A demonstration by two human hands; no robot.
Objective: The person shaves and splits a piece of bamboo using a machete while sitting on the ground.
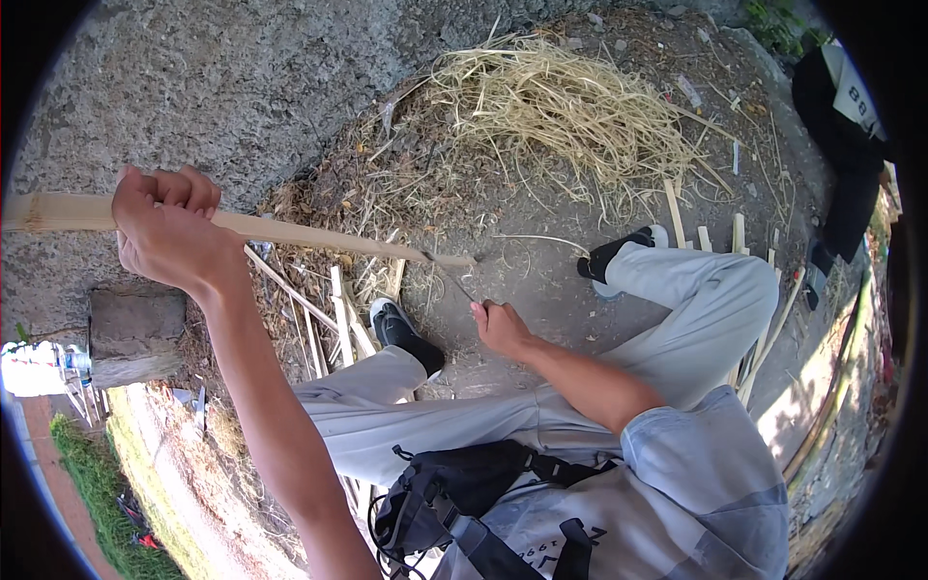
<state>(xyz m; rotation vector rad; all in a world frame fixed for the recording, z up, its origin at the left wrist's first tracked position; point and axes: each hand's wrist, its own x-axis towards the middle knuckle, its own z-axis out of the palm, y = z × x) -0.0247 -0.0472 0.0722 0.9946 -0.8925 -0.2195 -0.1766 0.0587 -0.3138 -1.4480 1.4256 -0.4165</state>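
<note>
A long, pale bamboo strip (319, 236) runs from the left rim of the view to a point above the ground between my feet. My left hand (172, 224) is closed around it, well left of the middle, with the arm stretched out. In my right hand (503, 330), the fingers are wrapped around the handle of a thin knife (450, 276), whose handle is mostly hidden. The knife's dark blade crosses the strip close to its right end and appears to touch it.
A heap of thin bamboo shavings (570, 111) lies ahead. Cut strips (340, 314) lie beside my left foot, more strips (675, 215) past my right leg. A stone block (137, 324) and plastic bottle (72, 361) are at left. Another person's dark-clothed leg (839, 198) shows far right.
</note>
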